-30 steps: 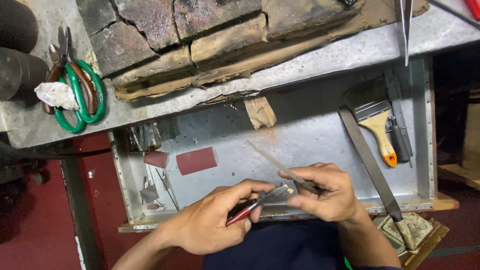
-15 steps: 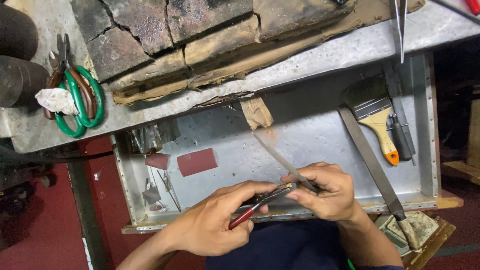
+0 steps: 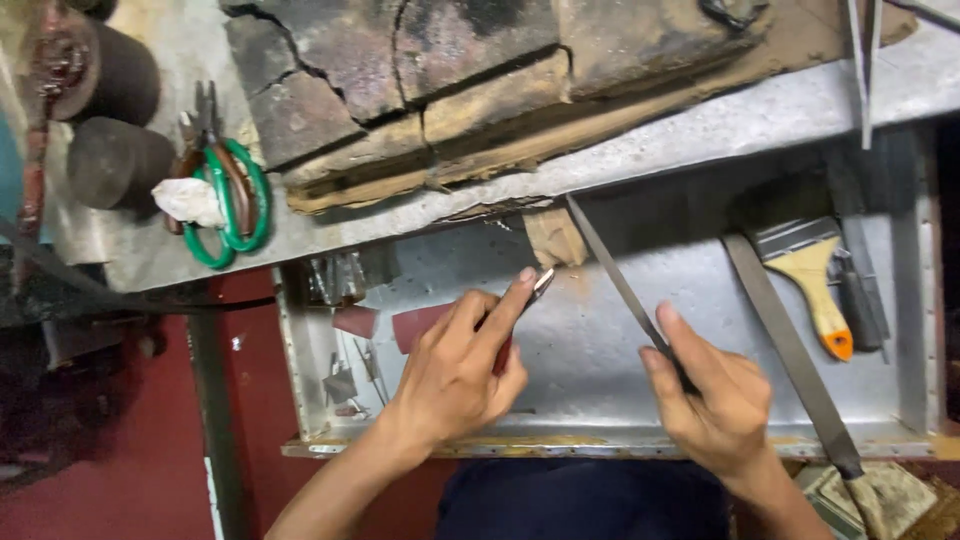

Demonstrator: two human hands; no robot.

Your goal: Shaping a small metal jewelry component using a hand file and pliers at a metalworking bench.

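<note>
Left hand (image 3: 455, 375) clenched around red-handled pliers (image 3: 520, 315), forefinger laid along the top, and the nose of the pliers pokes out just past the fingertip, up near the desk (image 3: 700, 130) edge. Whether the jaws pinch a small workpiece I cannot tell; it is too tiny at this range. Right hand (image 3: 715, 400) grips the handle end of a slim metal file (image 3: 615, 275), whose blade runs up and away to the left, tip almost under the desk lip.

Both hands hover over the open metal drawer (image 3: 600, 360), apart from each other, file and pliers not touching.

Risks, as I judge them: the file blade passes close to the left forefinger, so a slipped stroke could rake that fingertip. A loose pinch could drop anything held into the drawer, among the red sandpaper scraps (image 3: 355, 322) beside the left hand. To the right of the right hand lies a long flat file (image 3: 790, 350) and a paintbrush (image 3: 810, 275); an elbow swing could knock them.
</note>
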